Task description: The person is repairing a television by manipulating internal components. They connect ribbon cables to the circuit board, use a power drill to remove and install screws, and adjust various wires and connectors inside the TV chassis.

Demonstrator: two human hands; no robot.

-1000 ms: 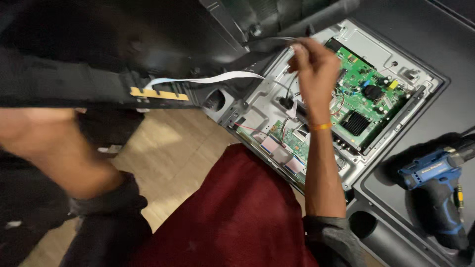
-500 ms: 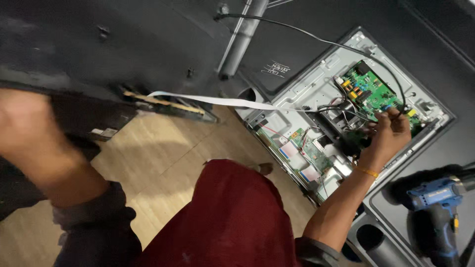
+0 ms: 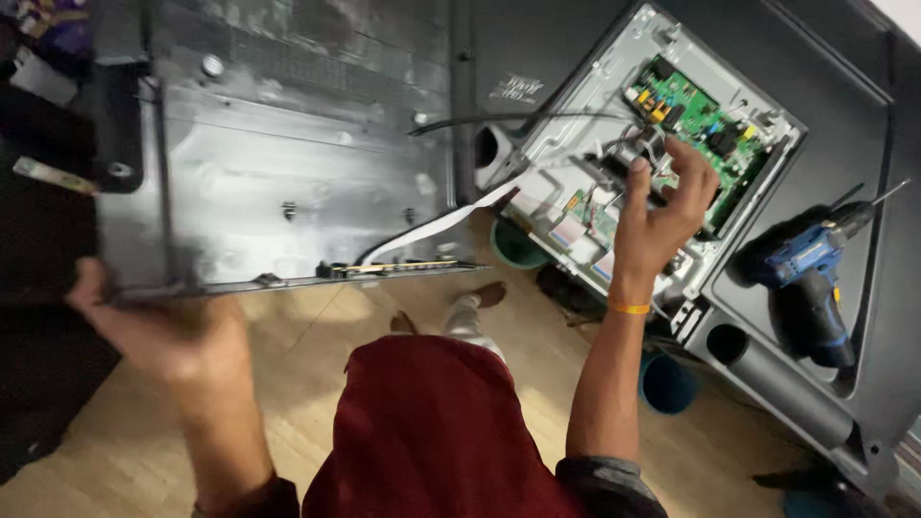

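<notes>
My left hand (image 3: 163,331) grips the lower edge of a large black plastic back cover (image 3: 288,173), held tilted up at the left. A white flat ribbon cable (image 3: 436,225) runs from that edge to the silver metal chassis (image 3: 566,187) of the flat screen lying face down. My right hand (image 3: 662,206), with an orange band on its wrist, hovers over the chassis beside the green circuit board (image 3: 705,120). Its fingers are spread and hold nothing. A thin black cable (image 3: 518,118) crosses from the cover to the board.
A blue cordless drill (image 3: 811,278) lies on the black rear shell (image 3: 863,125) at the right. Round blue (image 3: 667,384) and green (image 3: 518,247) supports show under the screen. Below me are a wooden floor (image 3: 307,336) and my red garment (image 3: 432,432).
The back cover has swung further up and across the left of the view. My right hand has lifted off the circuit board and opened its fingers.
</notes>
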